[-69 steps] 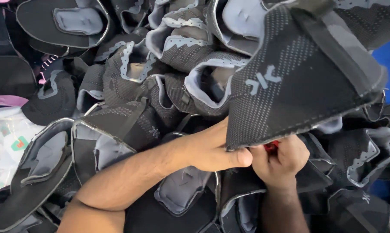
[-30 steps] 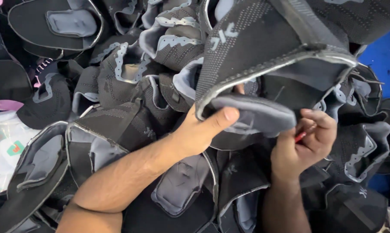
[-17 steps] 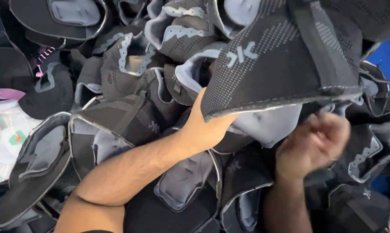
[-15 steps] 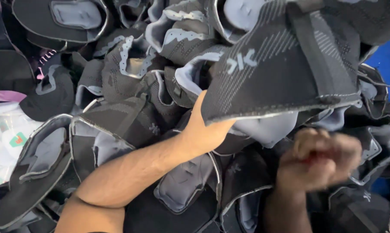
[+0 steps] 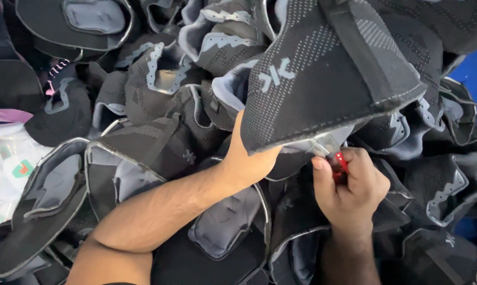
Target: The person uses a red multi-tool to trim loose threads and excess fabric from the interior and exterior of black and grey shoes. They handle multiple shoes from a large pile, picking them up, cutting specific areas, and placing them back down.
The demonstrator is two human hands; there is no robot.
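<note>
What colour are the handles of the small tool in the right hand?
Red: the small tool peeks from the right hand, head view.

Left hand (image 5: pixel 249 161) grips black knit shoe upper (image 5: pixel 323 74); right hand (image 5: pixel 352 184) at 4 o'clock pinches red-handled tool (image 5: pixel 339 164) against upper's edge.

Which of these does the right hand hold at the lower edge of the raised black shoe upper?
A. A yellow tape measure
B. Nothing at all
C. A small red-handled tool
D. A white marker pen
C: the right hand grips a small red-handled tool at the lower edge of the raised black shoe upper, which the left hand holds up.
</note>
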